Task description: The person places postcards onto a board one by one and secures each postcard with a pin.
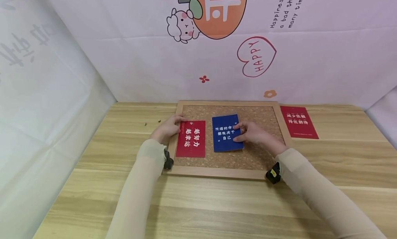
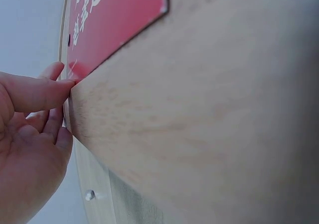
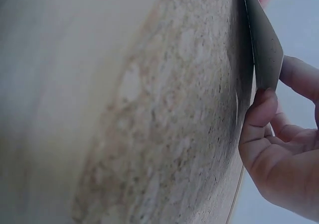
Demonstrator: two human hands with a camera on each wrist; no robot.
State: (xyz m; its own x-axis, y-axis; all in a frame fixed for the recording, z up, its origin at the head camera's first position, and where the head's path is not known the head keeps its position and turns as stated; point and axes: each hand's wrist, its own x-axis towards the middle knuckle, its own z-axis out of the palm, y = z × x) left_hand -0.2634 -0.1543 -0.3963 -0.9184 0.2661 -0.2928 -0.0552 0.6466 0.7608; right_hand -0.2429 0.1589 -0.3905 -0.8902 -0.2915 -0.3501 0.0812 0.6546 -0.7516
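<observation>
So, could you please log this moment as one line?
left hand: touches red card | right hand: pinches blue card | both on cork board

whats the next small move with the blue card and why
Probably lay the blue card flat on the cork board beside the red card. The right hand pinches its right edge, lifted off the cork in the right wrist view. The left hand touches the frame by the red card.

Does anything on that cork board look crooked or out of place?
The blue card sits slightly tilted on the cork board, and the right hand lifts its edge. One red card lies off the board on the table. Two small pins lie loose left of it.
</observation>
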